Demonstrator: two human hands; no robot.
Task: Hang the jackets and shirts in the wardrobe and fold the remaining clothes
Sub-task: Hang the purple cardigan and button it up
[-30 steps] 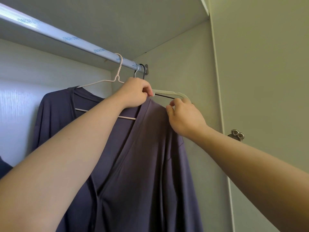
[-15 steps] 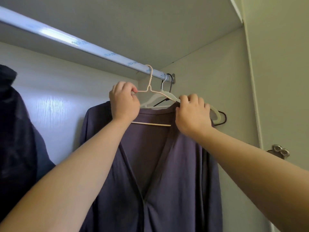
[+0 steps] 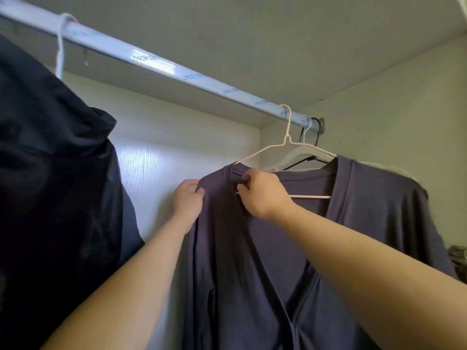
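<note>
A purple-grey open-front shirt (image 3: 366, 223) hangs on a thin pale pink hanger (image 3: 286, 141) hooked over the wardrobe rail (image 3: 156, 63). My left hand (image 3: 188, 198) pinches the fabric at the shirt's left shoulder edge. Just to its right, my right hand (image 3: 262, 193) pinches the collar band near the hanger's lower bar. Both forearms reach up from the bottom of the view and hide part of the shirt's front.
A dark navy garment (image 3: 55, 185) hangs at the left on a white hanger hook (image 3: 60, 49). Behind the shirt hang a white hanger (image 3: 294, 155) and a black hanger (image 3: 307, 160) near the rail's right end. The wardrobe's side wall (image 3: 404, 117) stands at the right.
Both hands have left the hanger's top and moved down to the shirt's left shoulder and collar. The view has shifted, so the shirt sits further right and the dark garment fills the left.
</note>
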